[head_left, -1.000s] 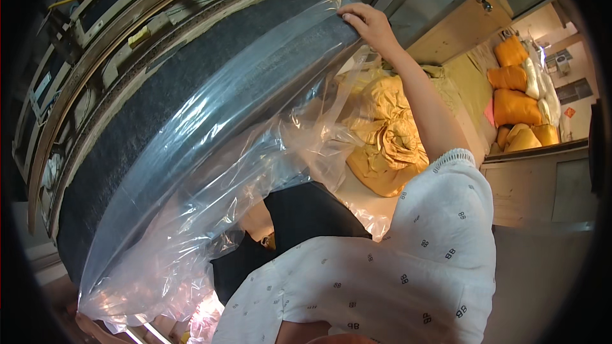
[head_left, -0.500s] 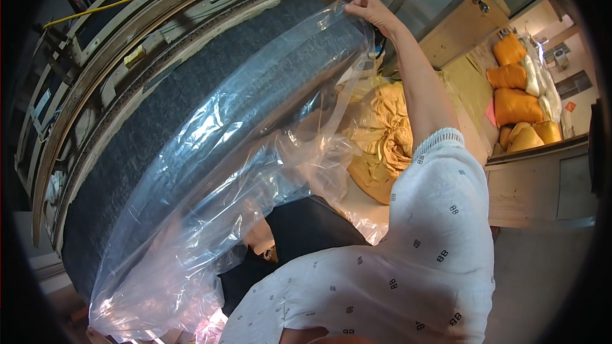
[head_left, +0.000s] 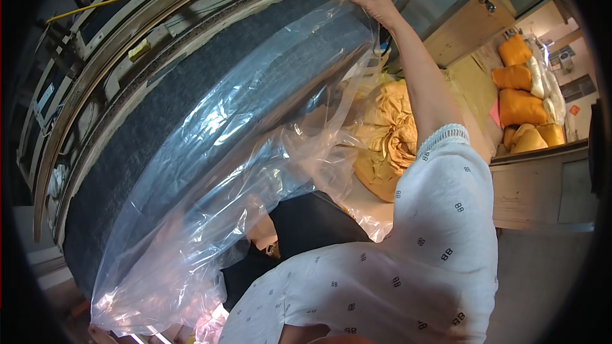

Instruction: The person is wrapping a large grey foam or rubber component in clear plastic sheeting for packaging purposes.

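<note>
A large clear plastic sheet (head_left: 210,134) is stretched over a long padded surface covered in dark grey cloth (head_left: 210,76). At the far end, my right hand (head_left: 373,3) pinches the sheet's upper corner between thumb and fingers, arm extended. Only a bit of my left hand (head_left: 99,333) shows at the lower left rim, closed on the sheet's opposite corner. Between the hands the plastic hangs in shiny folds towards me, in front of my dark-clothed lap. Most of the left hand and its forearm is out of sight.
Beyond the padded surface run curved rails (head_left: 57,114) and a yellow cord (head_left: 115,4). To the right lies a bundle of gathered golden fabric (head_left: 396,129). Orange bundles (head_left: 523,107) are stacked past a doorway, beside a wooden door (head_left: 465,32).
My right hand has shifted slightly upward with its corner of the sheet, its fingers now closer together. The left hand stays at its corner; the whole view has moved a little.
</note>
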`<state>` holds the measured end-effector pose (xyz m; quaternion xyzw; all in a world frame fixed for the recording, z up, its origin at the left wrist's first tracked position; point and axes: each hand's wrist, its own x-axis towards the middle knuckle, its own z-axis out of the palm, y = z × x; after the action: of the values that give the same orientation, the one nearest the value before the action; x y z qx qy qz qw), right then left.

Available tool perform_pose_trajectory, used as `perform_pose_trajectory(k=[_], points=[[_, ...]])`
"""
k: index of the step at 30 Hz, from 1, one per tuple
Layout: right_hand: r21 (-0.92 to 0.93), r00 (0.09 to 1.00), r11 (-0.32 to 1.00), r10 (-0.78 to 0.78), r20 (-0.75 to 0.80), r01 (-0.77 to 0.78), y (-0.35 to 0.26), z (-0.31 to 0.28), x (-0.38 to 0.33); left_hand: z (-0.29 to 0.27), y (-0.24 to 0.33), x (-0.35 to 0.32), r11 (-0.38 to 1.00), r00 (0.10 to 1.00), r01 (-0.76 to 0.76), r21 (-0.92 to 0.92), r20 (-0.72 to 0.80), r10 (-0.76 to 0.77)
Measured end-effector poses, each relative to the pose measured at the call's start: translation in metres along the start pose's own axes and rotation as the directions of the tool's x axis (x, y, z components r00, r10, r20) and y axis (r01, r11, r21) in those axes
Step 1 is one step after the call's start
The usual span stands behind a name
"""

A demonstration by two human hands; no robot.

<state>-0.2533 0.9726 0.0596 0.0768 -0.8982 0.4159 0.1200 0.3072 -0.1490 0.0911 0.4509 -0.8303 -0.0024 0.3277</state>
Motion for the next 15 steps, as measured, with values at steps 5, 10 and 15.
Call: perform_pose_trajectory(k=[5,10,15], points=[[-0.148,0.973,0.98,-0.155,-0.172,0.13,-0.003,-0.03,-0.008,0.039,0.01,0.001,0.967,0.987,0.038,-0.252,0.159,0.003],[0.577,0.952,0.815,0.14,-0.273,0.045,-0.031,-0.057,0.004,0.131,0.045,0.022,0.875,0.947,0.142,-0.463,0.32,0.015],[-0.424,0.973,0.875,0.208,-0.104,-0.232,0.014,-0.065,0.004,0.154,0.07,0.069,0.959,0.948,-0.018,-0.282,0.301,0.107]])
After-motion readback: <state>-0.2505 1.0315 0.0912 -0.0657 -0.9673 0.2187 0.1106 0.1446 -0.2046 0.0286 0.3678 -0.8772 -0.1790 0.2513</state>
